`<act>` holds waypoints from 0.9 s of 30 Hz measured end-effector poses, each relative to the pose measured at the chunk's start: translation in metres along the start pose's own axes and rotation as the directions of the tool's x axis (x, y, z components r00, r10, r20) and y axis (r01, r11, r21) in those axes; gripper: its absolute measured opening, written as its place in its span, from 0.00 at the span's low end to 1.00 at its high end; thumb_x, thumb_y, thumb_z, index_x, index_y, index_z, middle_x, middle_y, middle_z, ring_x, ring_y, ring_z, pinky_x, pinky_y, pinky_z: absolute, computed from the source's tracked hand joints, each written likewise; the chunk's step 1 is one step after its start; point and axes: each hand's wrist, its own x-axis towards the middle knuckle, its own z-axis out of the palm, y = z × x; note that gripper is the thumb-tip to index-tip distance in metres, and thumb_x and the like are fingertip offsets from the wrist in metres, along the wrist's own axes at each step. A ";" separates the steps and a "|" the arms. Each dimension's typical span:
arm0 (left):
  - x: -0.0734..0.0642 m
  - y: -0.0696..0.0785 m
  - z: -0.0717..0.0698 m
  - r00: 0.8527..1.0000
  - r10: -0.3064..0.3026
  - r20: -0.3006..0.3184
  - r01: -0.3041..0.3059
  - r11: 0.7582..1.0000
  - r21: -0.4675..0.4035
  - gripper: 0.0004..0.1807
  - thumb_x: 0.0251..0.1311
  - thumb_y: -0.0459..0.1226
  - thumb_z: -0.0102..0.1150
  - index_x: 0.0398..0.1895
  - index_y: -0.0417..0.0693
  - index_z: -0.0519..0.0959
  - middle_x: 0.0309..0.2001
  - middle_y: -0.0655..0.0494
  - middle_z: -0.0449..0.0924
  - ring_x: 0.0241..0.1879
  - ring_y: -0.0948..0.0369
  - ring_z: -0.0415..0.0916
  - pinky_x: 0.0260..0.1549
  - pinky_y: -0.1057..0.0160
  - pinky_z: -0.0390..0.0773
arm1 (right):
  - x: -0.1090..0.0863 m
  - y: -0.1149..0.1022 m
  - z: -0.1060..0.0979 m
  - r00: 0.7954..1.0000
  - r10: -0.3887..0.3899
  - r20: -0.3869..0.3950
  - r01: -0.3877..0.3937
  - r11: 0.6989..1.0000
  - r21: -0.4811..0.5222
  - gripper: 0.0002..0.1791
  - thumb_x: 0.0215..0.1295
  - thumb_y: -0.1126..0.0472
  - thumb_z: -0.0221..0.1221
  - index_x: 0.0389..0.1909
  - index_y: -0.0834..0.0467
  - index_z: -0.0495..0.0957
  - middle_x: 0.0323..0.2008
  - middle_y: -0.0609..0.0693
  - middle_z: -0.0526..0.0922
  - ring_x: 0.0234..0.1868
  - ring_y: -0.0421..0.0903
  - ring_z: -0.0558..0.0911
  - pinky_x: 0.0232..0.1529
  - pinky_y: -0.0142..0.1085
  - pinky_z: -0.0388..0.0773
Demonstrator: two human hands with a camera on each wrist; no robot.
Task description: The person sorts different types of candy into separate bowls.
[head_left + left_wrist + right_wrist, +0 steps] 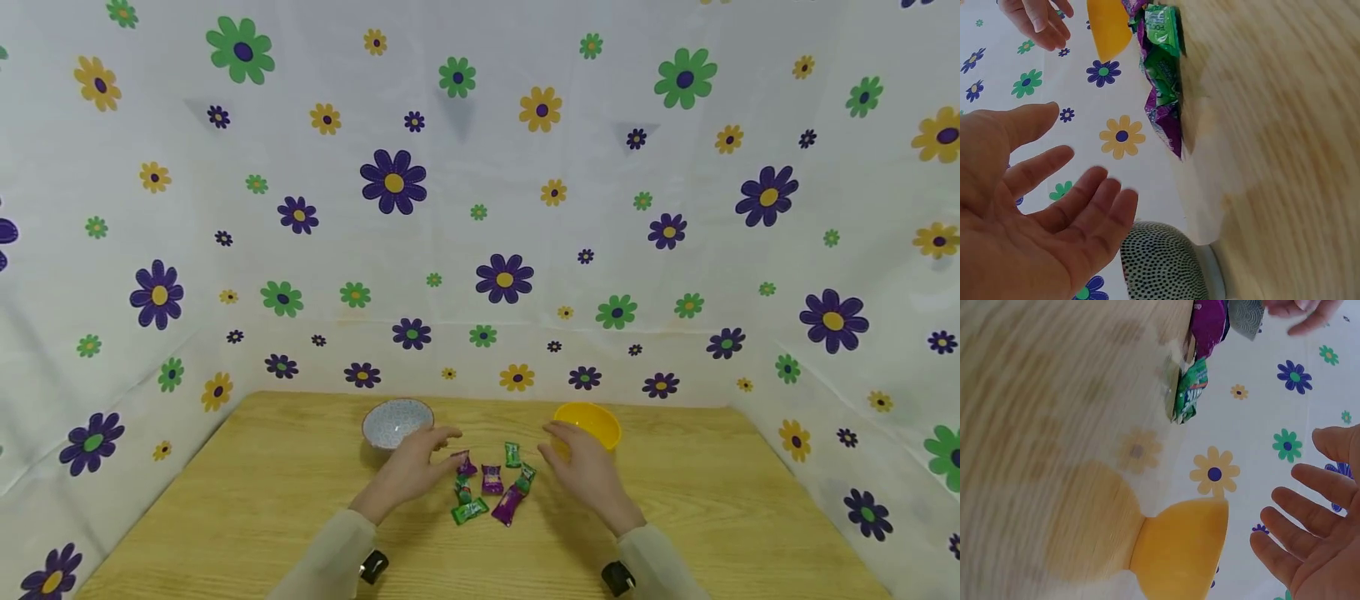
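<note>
Several small wrapped candies lie in a loose group on the wooden table, among them a purple candy (pixel 507 505) and a green candy (pixel 469 511). My left hand (pixel 411 468) hovers to their left, fingers spread and holding nothing, near a speckled grey bowl (pixel 397 421). On the other side my right hand (pixel 587 471) hangs in the air with fingers apart, in front of a yellow bowl (pixel 588 421) that it partly covers. In the left wrist view the palm (pixel 1041 231) is bare. The right wrist view likewise shows a bare palm (pixel 1329 562).
The wooden table (pixel 225 517) carries the bowls at its back, one on each side of the candies. Behind and at both sides hangs a white cloth (pixel 480 242) printed with flowers. Dark wrist straps (pixel 373 567) show below the sleeves.
</note>
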 end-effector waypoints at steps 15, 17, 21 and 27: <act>0.008 -0.016 0.011 0.951 0.055 0.304 -0.007 0.988 -0.156 0.09 0.60 0.39 0.67 0.43 0.50 0.83 0.28 0.58 0.72 0.29 0.63 0.64 0.26 0.68 0.63 | 0.010 0.038 -0.016 0.984 0.160 -0.073 -0.155 0.986 0.068 0.19 0.67 0.61 0.60 0.56 0.65 0.79 0.58 0.63 0.79 0.62 0.62 0.75 0.62 0.56 0.71; 0.009 -0.018 0.011 0.941 0.050 0.335 0.010 0.984 -0.176 0.09 0.59 0.39 0.67 0.43 0.51 0.83 0.27 0.57 0.71 0.28 0.63 0.64 0.25 0.68 0.63 | 0.013 0.044 -0.016 0.982 0.174 -0.069 -0.169 0.983 0.074 0.20 0.67 0.61 0.59 0.57 0.65 0.77 0.60 0.64 0.77 0.63 0.63 0.74 0.63 0.57 0.69; 0.012 -0.021 0.011 0.923 0.064 0.379 0.017 0.978 -0.208 0.09 0.60 0.38 0.67 0.43 0.52 0.84 0.28 0.57 0.71 0.28 0.62 0.63 0.25 0.68 0.62 | 0.018 0.059 -0.018 0.970 0.237 -0.060 -0.230 0.967 0.114 0.23 0.69 0.61 0.57 0.63 0.65 0.72 0.65 0.64 0.71 0.66 0.64 0.70 0.66 0.57 0.65; 0.013 -0.021 0.012 0.895 0.065 0.441 0.055 0.966 -0.254 0.10 0.59 0.36 0.67 0.44 0.52 0.86 0.25 0.56 0.70 0.25 0.62 0.62 0.22 0.68 0.60 | 0.019 0.075 -0.022 0.941 0.336 -0.030 -0.322 0.922 0.213 0.26 0.71 0.63 0.53 0.68 0.66 0.64 0.69 0.66 0.64 0.70 0.66 0.63 0.69 0.58 0.60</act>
